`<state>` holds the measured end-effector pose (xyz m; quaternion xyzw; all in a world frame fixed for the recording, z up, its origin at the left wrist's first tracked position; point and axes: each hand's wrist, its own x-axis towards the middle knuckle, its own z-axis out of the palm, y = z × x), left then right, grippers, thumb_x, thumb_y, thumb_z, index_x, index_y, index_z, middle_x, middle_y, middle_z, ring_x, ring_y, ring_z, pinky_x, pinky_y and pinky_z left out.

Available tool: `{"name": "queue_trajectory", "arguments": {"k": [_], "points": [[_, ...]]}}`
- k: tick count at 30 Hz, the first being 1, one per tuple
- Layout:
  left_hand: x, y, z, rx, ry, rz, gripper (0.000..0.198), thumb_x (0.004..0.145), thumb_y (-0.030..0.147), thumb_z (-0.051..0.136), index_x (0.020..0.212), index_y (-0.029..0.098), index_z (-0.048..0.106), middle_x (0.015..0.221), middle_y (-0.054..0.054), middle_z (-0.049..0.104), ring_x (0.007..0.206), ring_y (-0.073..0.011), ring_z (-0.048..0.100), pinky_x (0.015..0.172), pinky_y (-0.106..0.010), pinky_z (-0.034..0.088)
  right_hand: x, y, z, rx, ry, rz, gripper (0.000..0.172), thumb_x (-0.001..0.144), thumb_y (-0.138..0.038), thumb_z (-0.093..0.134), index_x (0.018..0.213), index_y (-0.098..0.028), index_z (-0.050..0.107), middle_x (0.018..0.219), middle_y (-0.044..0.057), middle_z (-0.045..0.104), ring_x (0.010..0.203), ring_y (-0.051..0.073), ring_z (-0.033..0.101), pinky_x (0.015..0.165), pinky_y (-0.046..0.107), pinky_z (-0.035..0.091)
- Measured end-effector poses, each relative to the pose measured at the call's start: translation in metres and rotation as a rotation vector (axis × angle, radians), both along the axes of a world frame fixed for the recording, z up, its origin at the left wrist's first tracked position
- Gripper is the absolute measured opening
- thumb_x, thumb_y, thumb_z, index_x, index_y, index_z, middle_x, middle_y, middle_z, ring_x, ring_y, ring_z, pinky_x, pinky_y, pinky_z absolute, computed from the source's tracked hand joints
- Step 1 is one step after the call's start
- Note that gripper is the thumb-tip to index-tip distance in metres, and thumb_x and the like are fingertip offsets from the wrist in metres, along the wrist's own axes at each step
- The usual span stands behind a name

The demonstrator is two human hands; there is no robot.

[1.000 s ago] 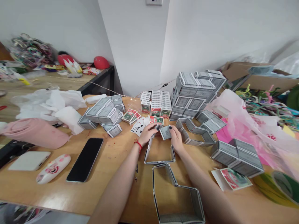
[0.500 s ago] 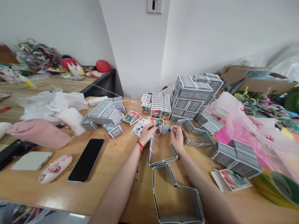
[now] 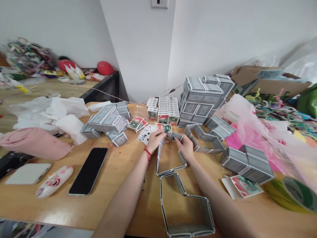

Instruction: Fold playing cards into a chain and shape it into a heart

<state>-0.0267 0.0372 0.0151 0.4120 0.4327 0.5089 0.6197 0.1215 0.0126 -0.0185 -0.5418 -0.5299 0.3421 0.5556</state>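
A chain of folded grey-backed playing cards [image 3: 170,172] stands on edge, bent into an angular outline on the table. My left hand [image 3: 155,140] pinches its far end, the thumb and finger pressed together beside a fanned few face-up cards [image 3: 143,134]. To the right, my right hand [image 3: 185,146] grips a grey playing card [image 3: 177,135] that spans the gap between my hands. Whether this card is joined to the chain at my left fingertips cannot be made out. Nearer to me, between my forearms, stands a second folded-card outline [image 3: 208,215].
Behind are rows of card boxes [image 3: 163,107] and a tall block of folded cards [image 3: 198,89]. More folded-card blocks [image 3: 106,120] stand left, others right. A phone [image 3: 88,171] lies left; a tape roll [image 3: 292,195] sits front right.
My right hand has shifted slightly toward my left hand, and the card in it has turned to a slant. The whole view has moved a little.
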Motion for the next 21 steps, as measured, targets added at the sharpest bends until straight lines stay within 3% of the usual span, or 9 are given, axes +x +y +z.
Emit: {"name": "queue_trajectory", "arguments": {"k": [4, 9, 16, 21], "points": [[0.0016, -0.001, 0.0046, 0.003, 0.013, 0.027, 0.013, 0.057, 0.023, 0.065, 0.065, 0.013, 0.066, 0.069, -0.003, 0.062, 0.069, -0.0167, 0.056, 0.063, -0.035, 0.052, 0.0023, -0.0004, -0.0015, -0.008, -0.021, 0.014, 0.026, 0.067, -0.041, 0.057, 0.081, -0.019, 0.058, 0.067, 0.001, 0.062, 0.064, 0.017, 0.057, 0.066, 0.032, 0.046], [0.0022, 0.0, 0.003, -0.036, -0.023, 0.0, 0.016, 0.056, 0.024, 0.066, 0.066, 0.012, 0.065, 0.068, -0.002, 0.061, 0.065, -0.0146, 0.054, 0.054, -0.031, 0.052, 0.0038, -0.0027, -0.0004, 0.0, -0.048, 0.009, 0.021, 0.069, -0.037, 0.056, 0.081, -0.02, 0.058, 0.068, 0.0, 0.062, 0.064, 0.016, 0.057, 0.066, 0.031, 0.045], [0.0018, 0.0001, -0.0001, -0.042, -0.048, 0.005, 0.018, 0.055, 0.026, 0.067, 0.067, 0.012, 0.065, 0.069, -0.002, 0.06, 0.065, -0.0138, 0.054, 0.056, -0.032, 0.052, 0.0038, -0.0022, -0.001, 0.013, -0.094, 0.006, 0.015, 0.072, -0.032, 0.053, 0.079, -0.02, 0.057, 0.063, -0.001, 0.059, 0.061, 0.015, 0.055, 0.065, 0.03, 0.044], [0.0013, 0.0007, -0.0008, -0.043, -0.081, -0.032, 0.018, 0.056, 0.027, 0.067, 0.066, 0.012, 0.064, 0.064, -0.001, 0.06, 0.066, -0.0148, 0.054, 0.062, -0.036, 0.052, 0.0041, -0.0034, 0.0007, 0.027, -0.113, 0.036, 0.013, 0.073, -0.03, 0.051, 0.079, -0.019, 0.055, 0.071, 0.0, 0.061, 0.063, 0.015, 0.057, 0.063, 0.028, 0.044]]}}
